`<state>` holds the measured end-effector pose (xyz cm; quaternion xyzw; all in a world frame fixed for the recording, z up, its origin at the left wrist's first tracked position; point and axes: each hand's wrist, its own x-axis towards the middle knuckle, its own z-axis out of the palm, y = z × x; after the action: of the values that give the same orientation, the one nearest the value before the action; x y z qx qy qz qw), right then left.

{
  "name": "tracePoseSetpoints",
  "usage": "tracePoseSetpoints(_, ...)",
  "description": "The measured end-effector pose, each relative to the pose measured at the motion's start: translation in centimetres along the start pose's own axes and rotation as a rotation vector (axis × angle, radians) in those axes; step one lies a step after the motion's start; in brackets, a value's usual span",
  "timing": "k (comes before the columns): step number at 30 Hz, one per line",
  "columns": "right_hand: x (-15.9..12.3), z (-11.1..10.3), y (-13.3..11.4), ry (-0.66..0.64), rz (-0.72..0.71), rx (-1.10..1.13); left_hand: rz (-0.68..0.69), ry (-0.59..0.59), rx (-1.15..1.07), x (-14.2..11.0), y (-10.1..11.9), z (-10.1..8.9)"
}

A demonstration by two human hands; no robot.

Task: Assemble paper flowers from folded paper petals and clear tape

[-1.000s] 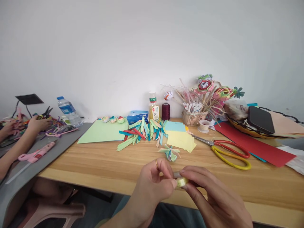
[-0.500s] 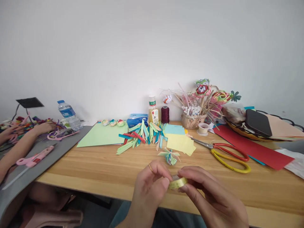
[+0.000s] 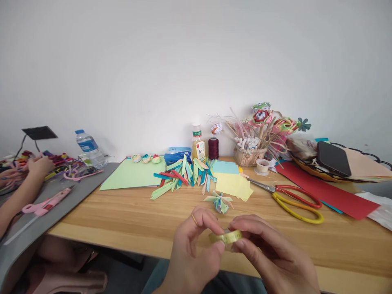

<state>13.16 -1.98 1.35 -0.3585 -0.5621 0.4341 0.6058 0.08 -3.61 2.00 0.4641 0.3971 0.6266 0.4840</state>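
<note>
Both my hands hold a small roll of yellowish tape (image 3: 228, 237) above the table's front edge. The thumb and index finger of my left hand (image 3: 196, 249) pinch its left side. On its right side, the fingertips of my right hand (image 3: 272, 253) grip the rim. Just beyond my hands sits a small folded-paper flower piece (image 3: 221, 203) in blue, green and peach. Behind it lie a heap of folded paper strips (image 3: 183, 173) and some yellow paper sheets (image 3: 232, 185).
Large scissors (image 3: 294, 200) with red and yellow handles lie at right, near red paper (image 3: 330, 190). A basket of paper flowers (image 3: 249, 156), a thread spool (image 3: 213, 148) and a bottle (image 3: 198, 143) stand by the wall. At left, a co-worker's hands (image 3: 39, 165) are near a pink glue gun (image 3: 45, 203).
My left thumb has shifted lower on the tape roll, and more of its left side now shows. The co-worker's hand at far left has moved leftward.
</note>
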Motion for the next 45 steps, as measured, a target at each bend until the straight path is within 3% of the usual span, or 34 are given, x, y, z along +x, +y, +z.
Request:
tracePoseSetpoints(6, 0.3, -0.3, -0.3, -0.055, 0.087, 0.005, 0.106, 0.007, 0.084, 0.0, -0.3, -0.1)
tracePoseSetpoints(13, 0.3, -0.7, -0.6, -0.292, 0.305, 0.313, 0.387, -0.150, 0.358, 0.2, 0.1, -1.1)
tracePoseSetpoints(20, 0.6, -0.7, -0.3, -0.401, 0.449, 0.425, 0.429, -0.083, 0.350, 0.4, 0.3, -0.6)
tracePoseSetpoints(29, 0.1, -0.3, 0.2, -0.357, 0.449, 0.469, 0.431, -0.048, 0.317, 0.3, -0.2, -0.5)
tracePoseSetpoints(37, 0.2, 0.1, 0.0, -0.327, 0.406, 0.401, 0.360, -0.105, 0.328, 0.4, 0.2, -0.8)
tracePoseSetpoints(45, 0.0, -0.2, 0.3, -0.398, 0.450, 0.420, 0.174, -0.079, 0.260, 0.6, 0.2, -1.1)
